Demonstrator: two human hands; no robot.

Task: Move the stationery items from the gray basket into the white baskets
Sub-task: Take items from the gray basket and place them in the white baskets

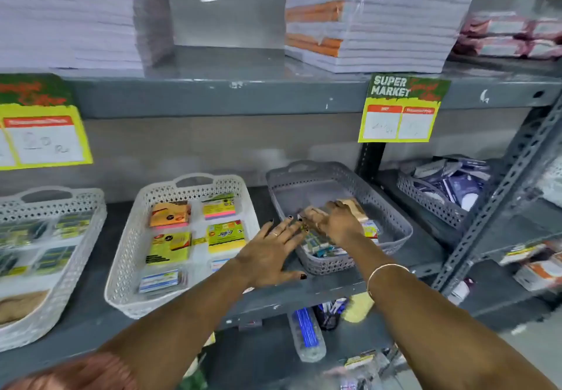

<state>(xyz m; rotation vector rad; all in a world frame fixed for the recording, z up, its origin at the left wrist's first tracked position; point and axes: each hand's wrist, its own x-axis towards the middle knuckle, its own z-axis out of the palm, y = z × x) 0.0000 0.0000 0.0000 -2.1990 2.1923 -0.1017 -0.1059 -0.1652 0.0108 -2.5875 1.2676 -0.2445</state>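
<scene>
Over the gray basket (337, 207) on the shelf, your right hand (336, 222) curls around blurred packets (322, 248) while your left hand (270, 252) hovers flat and empty at its near-left rim, so a loose pinch could spill them short of the white basket (182, 237).

Shop — "Super Market" price tag (403, 108) on steel shelf (213, 94), stacked notebks (380, 18), baskets w/ stationery.
</scene>
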